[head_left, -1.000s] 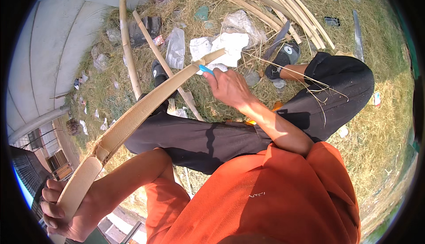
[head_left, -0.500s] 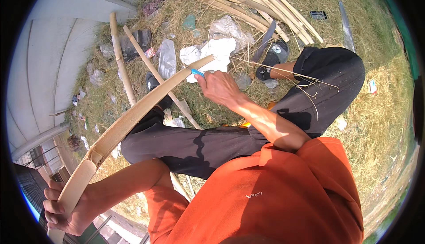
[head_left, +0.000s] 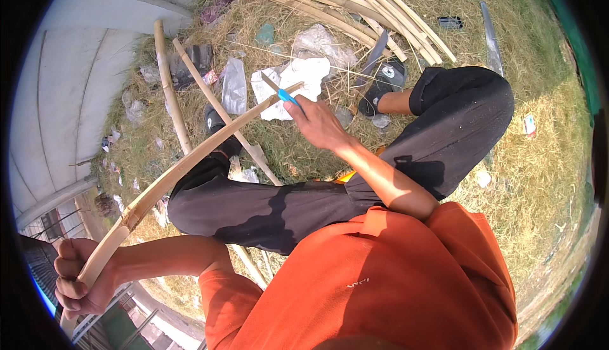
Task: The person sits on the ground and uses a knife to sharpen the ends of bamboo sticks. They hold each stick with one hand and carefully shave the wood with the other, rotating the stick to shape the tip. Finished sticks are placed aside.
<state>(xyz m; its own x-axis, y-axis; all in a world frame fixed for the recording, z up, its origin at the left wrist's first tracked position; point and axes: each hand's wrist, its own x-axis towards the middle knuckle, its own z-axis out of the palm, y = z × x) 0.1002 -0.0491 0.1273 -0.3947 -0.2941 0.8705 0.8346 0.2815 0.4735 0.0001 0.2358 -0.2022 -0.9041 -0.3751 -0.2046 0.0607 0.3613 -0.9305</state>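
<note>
A long, pale bamboo strip (head_left: pixel 184 166) runs slantwise from the lower left up to the middle, crossing above my left knee. My left hand (head_left: pixel 85 277) is wrapped round its lower end, below a node. In my right hand (head_left: pixel 320 125) is a knife (head_left: pixel 288 98) with a blue handle, closed in my fingers near the strip's far end. The knife's short blade points up and left, crossing the strip there; whether it touches cannot be told. Beneath that end lies a white, crumpled sheet-like piece (head_left: pixel 304 74) on the grass.
Many bamboo strips (head_left: pixel 387 13) lie piled at the far side. Two poles, one a bamboo pole (head_left: pixel 170 86), lie left of centre. A long blade (head_left: pixel 491 39) rests far right, and a dark blade (head_left: pixel 371 61) beside my right shoe (head_left: pixel 387 80). A pale wall (head_left: pixel 82 96) stands left.
The strip has turned in my left hand and shows a narrower side. My right hand has tilted the knife so its blade shows. Thin fibres no longer lie across my right thigh.
</note>
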